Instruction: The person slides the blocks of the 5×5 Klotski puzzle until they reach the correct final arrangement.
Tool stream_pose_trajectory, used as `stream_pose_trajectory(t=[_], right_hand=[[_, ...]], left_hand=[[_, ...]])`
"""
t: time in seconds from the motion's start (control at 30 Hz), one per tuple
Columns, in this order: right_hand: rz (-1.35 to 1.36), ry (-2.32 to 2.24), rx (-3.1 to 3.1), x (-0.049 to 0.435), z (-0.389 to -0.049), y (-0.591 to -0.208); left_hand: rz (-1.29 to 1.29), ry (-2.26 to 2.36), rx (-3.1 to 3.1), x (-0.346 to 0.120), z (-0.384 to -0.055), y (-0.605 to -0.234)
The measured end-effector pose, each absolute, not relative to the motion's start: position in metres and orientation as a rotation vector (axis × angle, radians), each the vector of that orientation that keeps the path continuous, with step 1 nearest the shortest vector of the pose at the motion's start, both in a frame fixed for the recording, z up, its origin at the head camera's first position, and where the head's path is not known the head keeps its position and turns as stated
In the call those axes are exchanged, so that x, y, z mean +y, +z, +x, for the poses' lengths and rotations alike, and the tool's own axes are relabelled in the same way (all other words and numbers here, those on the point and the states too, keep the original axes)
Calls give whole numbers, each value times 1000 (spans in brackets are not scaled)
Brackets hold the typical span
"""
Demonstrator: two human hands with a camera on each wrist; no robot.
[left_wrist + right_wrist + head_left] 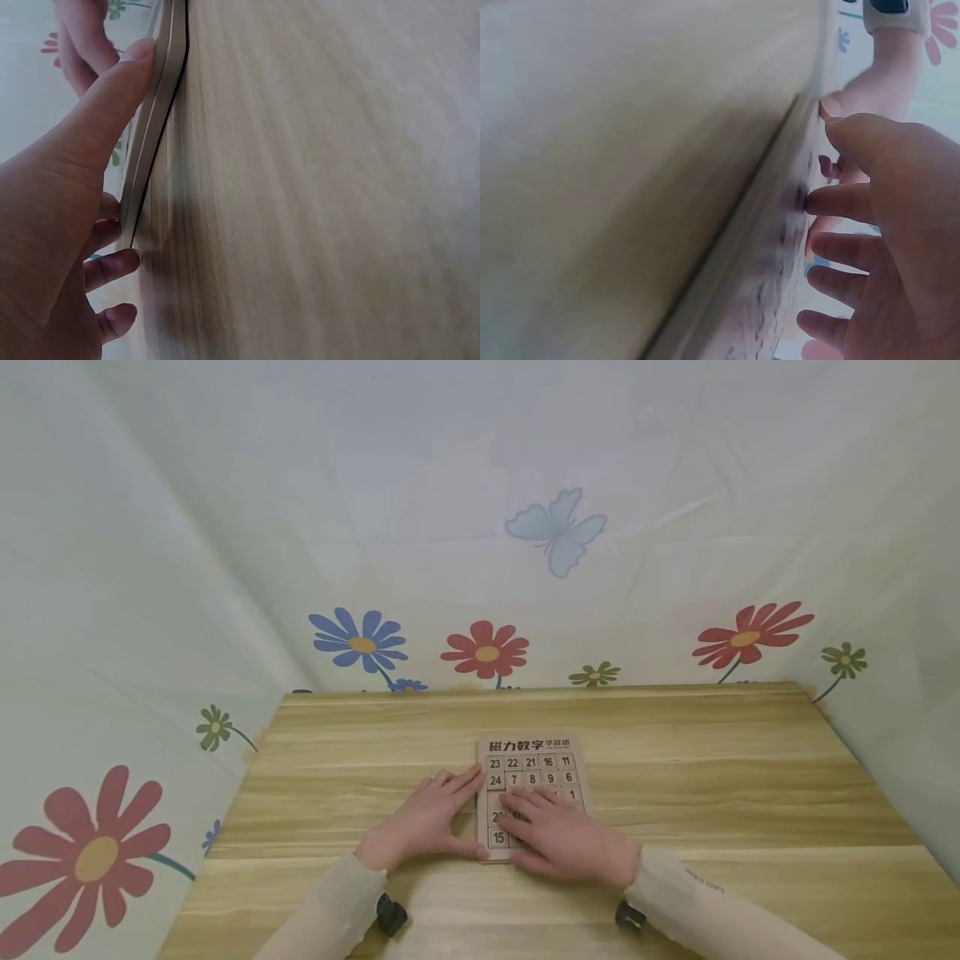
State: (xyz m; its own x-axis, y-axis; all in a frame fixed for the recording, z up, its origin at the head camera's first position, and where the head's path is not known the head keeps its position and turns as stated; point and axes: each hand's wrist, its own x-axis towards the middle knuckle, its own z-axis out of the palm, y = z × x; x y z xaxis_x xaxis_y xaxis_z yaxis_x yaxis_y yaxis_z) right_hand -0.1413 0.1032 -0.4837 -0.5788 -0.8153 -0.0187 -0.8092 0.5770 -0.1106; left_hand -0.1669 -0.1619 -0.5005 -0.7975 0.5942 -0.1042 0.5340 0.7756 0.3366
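A number sliding puzzle (531, 762) with pale numbered tiles in a flat frame lies on the table, its printed title at the far edge. My left hand (423, 820) rests along its left side, fingers extended at the upper left edge and thumb at the near left corner. The left wrist view shows that thumb (124, 82) against the frame's side (154, 109). Over the lower rows spreads my right hand (564, 837), fingertips on the tiles near a gap at the left of the third row. It covers several tiles. In the right wrist view its fingers (844, 251) are loosely extended.
The wood-grain table (360, 735) extends around the puzzle on all sides. Behind it hangs a pale cloth backdrop (420, 527) printed with flowers and a butterfly. A dark device sits at each wrist, beside the light sleeves (720, 902).
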Motion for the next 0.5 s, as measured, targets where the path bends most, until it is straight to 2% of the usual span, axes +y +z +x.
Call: stream_pose_trajectory(t=[0.27, 0.5], right_hand=[[-1331, -146, 2780, 97, -166, -483], [-1330, -87, 2771, 94, -169, -481]], left_hand=[[872, 429, 2749, -162, -168, -499], [865, 437, 2743, -161, -168, -498]])
